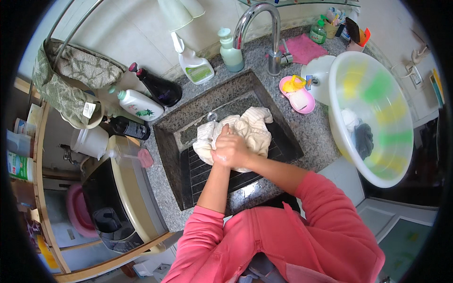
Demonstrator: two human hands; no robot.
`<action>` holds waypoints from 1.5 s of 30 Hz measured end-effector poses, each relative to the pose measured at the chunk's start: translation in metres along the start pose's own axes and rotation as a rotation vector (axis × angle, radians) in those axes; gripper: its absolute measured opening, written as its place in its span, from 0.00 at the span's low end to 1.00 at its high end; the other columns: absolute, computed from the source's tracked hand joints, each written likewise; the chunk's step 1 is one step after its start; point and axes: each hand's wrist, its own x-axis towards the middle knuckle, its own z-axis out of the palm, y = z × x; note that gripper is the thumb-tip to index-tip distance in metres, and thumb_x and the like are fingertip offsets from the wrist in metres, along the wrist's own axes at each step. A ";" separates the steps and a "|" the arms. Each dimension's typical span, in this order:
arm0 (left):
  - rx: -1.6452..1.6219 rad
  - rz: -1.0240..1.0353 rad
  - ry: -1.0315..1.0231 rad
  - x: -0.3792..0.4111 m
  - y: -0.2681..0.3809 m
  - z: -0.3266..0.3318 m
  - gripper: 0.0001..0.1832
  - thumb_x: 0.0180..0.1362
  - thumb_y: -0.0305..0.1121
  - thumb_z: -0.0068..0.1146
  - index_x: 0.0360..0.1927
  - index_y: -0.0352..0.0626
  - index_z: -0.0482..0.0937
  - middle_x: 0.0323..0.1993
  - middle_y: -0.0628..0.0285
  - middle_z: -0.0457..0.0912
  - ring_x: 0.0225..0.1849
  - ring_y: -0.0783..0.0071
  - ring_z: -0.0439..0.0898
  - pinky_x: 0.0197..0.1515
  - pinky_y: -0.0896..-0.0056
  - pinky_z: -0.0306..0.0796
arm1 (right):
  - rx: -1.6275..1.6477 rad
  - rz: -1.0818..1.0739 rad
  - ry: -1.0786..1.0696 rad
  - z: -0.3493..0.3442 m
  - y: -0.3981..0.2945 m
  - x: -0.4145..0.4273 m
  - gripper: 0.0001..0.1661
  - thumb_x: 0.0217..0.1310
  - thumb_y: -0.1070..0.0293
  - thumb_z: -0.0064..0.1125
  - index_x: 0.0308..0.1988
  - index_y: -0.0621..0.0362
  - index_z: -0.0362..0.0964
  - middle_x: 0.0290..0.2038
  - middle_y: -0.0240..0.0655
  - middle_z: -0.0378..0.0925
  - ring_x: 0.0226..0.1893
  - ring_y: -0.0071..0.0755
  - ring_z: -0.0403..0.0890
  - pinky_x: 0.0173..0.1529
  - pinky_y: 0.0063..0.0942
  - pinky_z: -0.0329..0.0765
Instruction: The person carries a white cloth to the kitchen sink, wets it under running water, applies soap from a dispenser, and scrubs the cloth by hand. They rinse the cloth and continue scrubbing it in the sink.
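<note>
A wet cream cloth garment with faint stripes point(255, 131) lies bunched on the ribbed floor of the dark stone sink point(164, 141). Over its middle my two hands are pressed together, knuckles up, with some suds on the skin. My left hand point(221, 154) is partly covered by my right hand point(233, 146); cloth shows around both. The fingers of my left hand are mostly hidden, so its grip cannot be made out. Behind the sink stands a chrome faucet point(274, 60) with no water seen running from it.
A pink soap dish point(305, 106) holds a pale soap bar and a yellow item. On the right, a large plastic basin point(334, 116) contains white and dark cloths. A white spray bottle point(194, 65), a pump bottle point(231, 56) and several other bottles line the counter's back and left.
</note>
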 end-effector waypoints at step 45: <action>-0.029 -0.012 0.609 -0.021 0.028 0.058 0.12 0.62 0.40 0.46 0.37 0.42 0.73 0.31 0.61 0.78 0.33 0.69 0.79 0.37 0.66 0.76 | 0.079 0.298 -0.062 -0.085 -0.019 0.047 0.18 0.56 0.58 0.58 0.18 0.55 0.74 0.17 0.33 0.74 0.19 0.27 0.74 0.28 0.27 0.72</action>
